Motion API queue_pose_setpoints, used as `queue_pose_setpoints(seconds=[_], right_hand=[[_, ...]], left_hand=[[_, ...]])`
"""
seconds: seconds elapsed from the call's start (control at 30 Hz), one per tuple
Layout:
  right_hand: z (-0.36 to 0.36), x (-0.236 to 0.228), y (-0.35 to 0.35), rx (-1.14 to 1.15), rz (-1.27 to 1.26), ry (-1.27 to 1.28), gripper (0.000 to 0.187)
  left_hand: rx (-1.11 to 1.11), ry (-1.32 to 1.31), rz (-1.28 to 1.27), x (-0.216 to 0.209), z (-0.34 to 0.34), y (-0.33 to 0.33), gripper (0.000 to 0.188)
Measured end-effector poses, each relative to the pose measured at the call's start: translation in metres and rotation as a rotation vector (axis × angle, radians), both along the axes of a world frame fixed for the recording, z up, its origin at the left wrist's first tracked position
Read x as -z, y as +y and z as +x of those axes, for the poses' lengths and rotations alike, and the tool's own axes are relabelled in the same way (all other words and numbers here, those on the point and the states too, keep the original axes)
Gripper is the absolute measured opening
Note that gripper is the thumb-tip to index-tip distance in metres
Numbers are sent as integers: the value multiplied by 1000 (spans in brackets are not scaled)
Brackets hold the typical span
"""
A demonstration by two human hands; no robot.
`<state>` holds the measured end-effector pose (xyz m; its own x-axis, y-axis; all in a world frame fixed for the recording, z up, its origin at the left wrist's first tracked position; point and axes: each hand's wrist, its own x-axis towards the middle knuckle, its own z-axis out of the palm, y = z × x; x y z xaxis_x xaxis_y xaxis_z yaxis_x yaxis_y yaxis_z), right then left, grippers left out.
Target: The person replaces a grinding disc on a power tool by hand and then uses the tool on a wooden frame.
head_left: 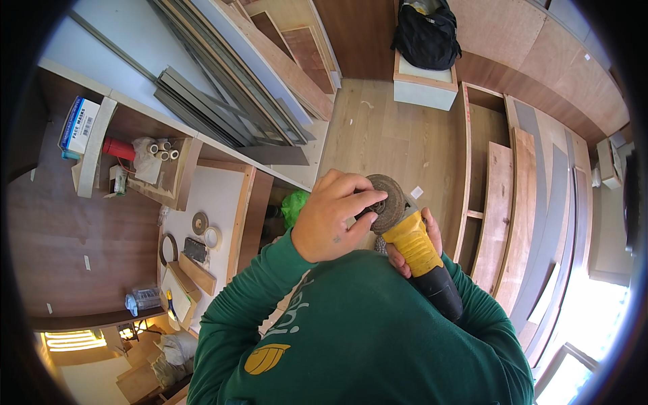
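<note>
A yellow and black angle grinder [413, 244] is held up in front of my chest, its dark end slanting down to the right. My right hand [433, 233] is closed around the yellow body, and part of it is hidden behind the tool. A round, worn brown-grey disc [395, 194] sits on the grinder's head and faces up. Over the disc's centre, my left hand [331, 214] has its thumb and fingers curled onto the dark round nut [379, 206]. The fingers partly cover the nut.
A black backpack [426, 37] rests on a white box beyond the wood floor [378, 135]. Long boards [523, 223] lie on a wooden frame at right. Dark metal strips [209, 108] lean at left, above a bench [219, 182] with tape rolls [212, 237]. A green bag [293, 206] is behind my left wrist.
</note>
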<state>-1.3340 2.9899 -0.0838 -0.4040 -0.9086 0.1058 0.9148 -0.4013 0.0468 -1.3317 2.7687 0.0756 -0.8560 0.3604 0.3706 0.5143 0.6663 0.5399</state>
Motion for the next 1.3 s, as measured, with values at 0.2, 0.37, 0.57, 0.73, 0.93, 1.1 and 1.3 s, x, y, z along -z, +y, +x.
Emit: queue_pose_setpoints(seconds=[0.2, 0.37, 0.57, 0.73, 0.93, 1.1, 1.3], right_hand=[[-1, -5, -1, 8, -4, -25, 101], [-3, -4, 0, -7, 8, -10, 99], [-4, -2, 0, 1, -9, 9, 99], [-7, -6, 1, -2, -3, 10, 99], [-8, -3, -1, -2, -47, -18, 99], [-8, -2, -1, -18, -31, -6, 98], [-5, -6, -1, 31, -54, -32, 99]], left_hand=[[-105, 48, 38, -1, 1, 1, 45], [-29, 27, -45, 5, -3, -4, 46], [-149, 9, -8, -2, -3, 1, 56], [-196, -35, 26, -2, -8, -25, 65], [-186, -24, 54, 4, -6, -30, 62], [-216, 11, -7, -2, -9, -15, 55], [-411, 31, 102, -3, -12, -59, 47]])
